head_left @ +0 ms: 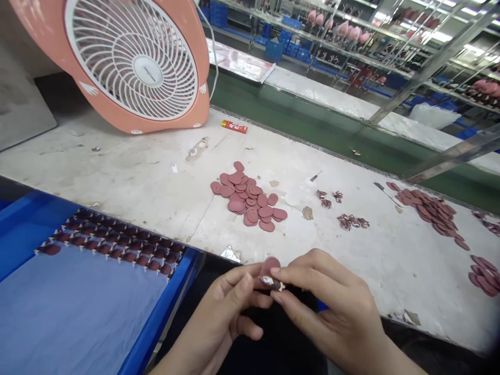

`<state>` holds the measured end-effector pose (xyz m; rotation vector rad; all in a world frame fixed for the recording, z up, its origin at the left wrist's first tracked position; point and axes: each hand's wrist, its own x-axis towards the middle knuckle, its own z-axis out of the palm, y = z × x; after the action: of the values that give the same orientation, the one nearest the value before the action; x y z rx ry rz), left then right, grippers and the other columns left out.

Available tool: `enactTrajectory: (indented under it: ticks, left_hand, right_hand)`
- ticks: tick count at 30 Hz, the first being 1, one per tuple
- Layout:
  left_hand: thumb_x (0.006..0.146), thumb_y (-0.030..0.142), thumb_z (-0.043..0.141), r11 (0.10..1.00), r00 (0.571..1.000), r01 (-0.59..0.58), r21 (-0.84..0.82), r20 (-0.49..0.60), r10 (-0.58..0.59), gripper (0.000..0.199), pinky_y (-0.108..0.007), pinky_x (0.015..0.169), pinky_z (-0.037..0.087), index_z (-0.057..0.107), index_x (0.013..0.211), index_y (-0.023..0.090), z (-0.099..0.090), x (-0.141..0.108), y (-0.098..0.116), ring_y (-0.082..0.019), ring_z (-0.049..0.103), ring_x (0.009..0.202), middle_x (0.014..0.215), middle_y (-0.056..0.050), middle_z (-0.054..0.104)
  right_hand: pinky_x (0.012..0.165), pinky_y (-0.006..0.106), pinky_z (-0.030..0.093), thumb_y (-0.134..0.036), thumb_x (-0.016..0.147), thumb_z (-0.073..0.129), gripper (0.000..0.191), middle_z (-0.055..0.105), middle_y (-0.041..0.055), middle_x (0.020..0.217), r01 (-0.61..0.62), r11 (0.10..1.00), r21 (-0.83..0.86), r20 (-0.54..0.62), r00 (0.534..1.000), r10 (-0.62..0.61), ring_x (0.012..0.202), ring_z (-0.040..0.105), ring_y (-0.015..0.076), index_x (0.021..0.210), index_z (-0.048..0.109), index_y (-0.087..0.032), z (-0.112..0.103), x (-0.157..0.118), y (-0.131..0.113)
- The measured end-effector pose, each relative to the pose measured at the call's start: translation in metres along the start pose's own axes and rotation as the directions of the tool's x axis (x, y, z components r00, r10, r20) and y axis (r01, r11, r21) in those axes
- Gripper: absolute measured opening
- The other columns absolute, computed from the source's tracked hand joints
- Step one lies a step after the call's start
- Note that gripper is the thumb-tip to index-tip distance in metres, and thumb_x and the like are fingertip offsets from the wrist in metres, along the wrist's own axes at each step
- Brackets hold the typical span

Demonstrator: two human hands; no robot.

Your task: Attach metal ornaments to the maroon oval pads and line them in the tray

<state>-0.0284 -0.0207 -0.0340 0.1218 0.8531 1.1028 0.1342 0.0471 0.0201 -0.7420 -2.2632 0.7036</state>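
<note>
My left hand (pixel 226 307) and my right hand (pixel 328 297) meet in front of the table edge. Between the left fingers stands a maroon oval piece (pixel 271 267), likely leather or fabric. My right fingertips pinch a small patterned piece (pixel 273 283) against its lower end. A loose heap of matching maroon ovals (pixel 246 195) lies on the white work table (pixel 128 166) beyond my hands. Small patterned pieces (pixel 351 221) lie to its right, and a larger maroon heap (pixel 429 213) lies further right.
A blue tray (pixel 117 260) at lower left holds rows of maroon pieces on a blue cloth. A salmon-coloured fan (pixel 136 62) stands at the far left of the table, with a red packet (pixel 234 126) nearby. A green conveyor belt (pixel 312 109) runs behind the table.
</note>
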Motion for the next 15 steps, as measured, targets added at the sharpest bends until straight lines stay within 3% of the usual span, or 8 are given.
enactTrajectory:
  ticks: [2, 5, 8, 12, 15]
  left_hand:
    - [0.066, 0.04, 0.085, 0.978, 0.972, -0.177, 0.106, -0.138, 0.191, 0.03, -0.017, 0.044, 0.052, 0.076, 0.089, 0.022, 0.002, -0.003, 0.001, -0.014, 0.06, 0.069, 0.079, -0.002, 0.067]
    - [0.059, 0.035, 0.089, 0.924, 0.914, -0.331, 0.192, -0.177, 0.364, 0.029, -0.018, 0.043, 0.05, 0.073, 0.08, 0.022, 0.003, -0.005, 0.001, -0.016, 0.062, 0.069, 0.075, -0.002, 0.068]
    - [0.062, 0.034, 0.088, 0.896, 0.88, -0.375, 0.236, -0.213, 0.425, 0.026, -0.017, 0.046, 0.049, 0.072, 0.078, 0.021, 0.002, -0.006, 0.0, -0.015, 0.063, 0.068, 0.077, -0.002, 0.071]
    - [0.071, 0.036, 0.081, 0.866, 0.823, -0.431, 0.252, -0.284, 0.492, 0.021, -0.018, 0.047, 0.049, 0.07, 0.08, 0.021, -0.002, -0.006, 0.002, -0.013, 0.063, 0.066, 0.082, -0.003, 0.073]
    - [0.075, 0.042, 0.075, 0.803, 0.719, -0.429, 0.415, -0.381, 0.581, 0.022, -0.022, 0.049, 0.051, 0.069, 0.084, 0.022, -0.015, -0.008, 0.009, -0.016, 0.066, 0.069, 0.083, -0.003, 0.073]
  right_hand:
    - [0.063, 0.025, 0.053, -0.002, 0.085, 0.064, 0.025, 0.067, 0.0054, 0.082, 0.091, 0.978, -0.188, -0.085, 0.99, -0.109, 0.073, 0.06, 0.014, 0.107, 0.066, -0.012, 0.01, -0.002, 0.001]
    - [0.059, 0.029, 0.052, 0.001, 0.082, 0.067, 0.032, 0.069, 0.0093, 0.082, 0.216, 0.912, -0.349, -0.125, 0.954, -0.273, 0.072, 0.059, 0.0169, 0.112, 0.063, -0.008, 0.026, -0.006, 0.005]
    - [0.062, 0.031, 0.053, 0.0, 0.082, 0.067, 0.035, 0.069, 0.0119, 0.087, 0.275, 0.893, -0.357, -0.12, 0.934, -0.336, 0.076, 0.061, 0.0192, 0.116, 0.063, -0.005, 0.041, -0.008, 0.01]
    - [0.063, 0.032, 0.057, -0.002, 0.084, 0.065, 0.03, 0.071, 0.0125, 0.091, 0.286, 0.905, -0.316, -0.092, 0.94, -0.329, 0.077, 0.065, 0.0199, 0.113, 0.064, -0.007, 0.059, 0.0, 0.006]
    - [0.053, 0.028, 0.056, -0.007, 0.085, 0.065, 0.019, 0.073, 0.0053, 0.079, 0.333, 0.862, -0.382, -0.126, 0.905, -0.406, 0.062, 0.066, 0.0168, 0.103, 0.068, -0.012, 0.066, 0.003, 0.0]
